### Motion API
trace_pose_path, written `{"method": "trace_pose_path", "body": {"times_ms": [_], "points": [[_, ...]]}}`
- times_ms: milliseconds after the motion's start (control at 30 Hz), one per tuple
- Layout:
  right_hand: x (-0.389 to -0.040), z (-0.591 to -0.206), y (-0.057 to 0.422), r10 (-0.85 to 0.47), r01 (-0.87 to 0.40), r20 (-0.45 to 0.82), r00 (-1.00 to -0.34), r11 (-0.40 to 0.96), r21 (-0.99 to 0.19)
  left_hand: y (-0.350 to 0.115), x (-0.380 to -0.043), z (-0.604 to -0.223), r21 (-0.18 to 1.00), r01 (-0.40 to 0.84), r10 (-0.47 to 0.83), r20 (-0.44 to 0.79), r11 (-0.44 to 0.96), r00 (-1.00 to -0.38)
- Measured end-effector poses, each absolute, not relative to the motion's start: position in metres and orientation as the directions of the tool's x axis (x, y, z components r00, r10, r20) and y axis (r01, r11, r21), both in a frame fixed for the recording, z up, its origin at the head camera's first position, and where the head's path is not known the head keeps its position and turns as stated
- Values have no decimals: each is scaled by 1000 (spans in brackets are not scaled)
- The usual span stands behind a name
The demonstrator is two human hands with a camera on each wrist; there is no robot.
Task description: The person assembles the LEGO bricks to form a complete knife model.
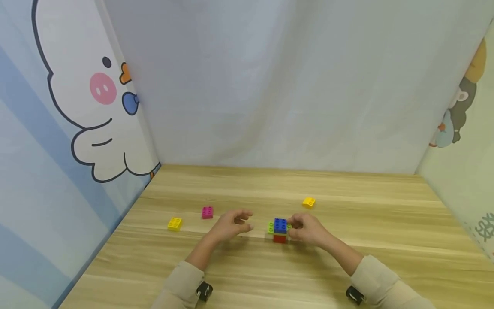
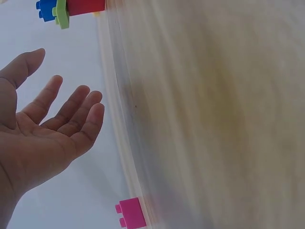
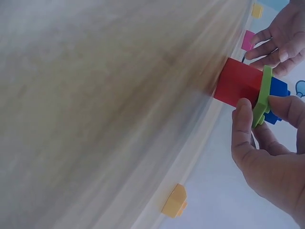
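Observation:
A small stack of toy building bricks stands on the table: a red brick (image 3: 238, 82) at the bottom, a thin lime-green plate (image 3: 263, 95) across it, and a blue brick (image 1: 280, 225) on top. The green plate juts out on both sides. My right hand (image 1: 307, 229) pinches the right end of that plate between thumb and fingers. Left of the stack, my left hand (image 1: 230, 225) hovers with relaxed, slightly bent fingers, touching nothing. The left wrist view shows its palm, with a gap between it and the stack.
Beyond the left hand lies a magenta brick (image 1: 207, 212), with a yellow brick (image 1: 175, 224) farther left. An orange-yellow brick with a sloped side (image 1: 308, 202) sits behind the right hand. Curtains with cartoon figures surround the wooden table (image 1: 247, 274).

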State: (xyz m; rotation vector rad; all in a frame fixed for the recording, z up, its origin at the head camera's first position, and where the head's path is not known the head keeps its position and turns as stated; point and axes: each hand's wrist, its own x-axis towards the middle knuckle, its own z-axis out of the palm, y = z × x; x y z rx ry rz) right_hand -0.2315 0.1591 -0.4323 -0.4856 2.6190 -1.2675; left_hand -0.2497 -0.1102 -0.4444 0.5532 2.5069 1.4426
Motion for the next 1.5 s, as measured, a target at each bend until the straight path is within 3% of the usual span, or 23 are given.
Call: {"method": "trace_pose_path", "body": {"times_ms": [633,1500], "points": [[-235,-436,157,-405,-269,10,-914,589,-762,-127,-250,-444,874,167,363,-12,456,-932],[-236,-435,159,-355,-186,-47,-934,595,-782,-156,-257,-437,856,152,272,14,494,-962]]}}
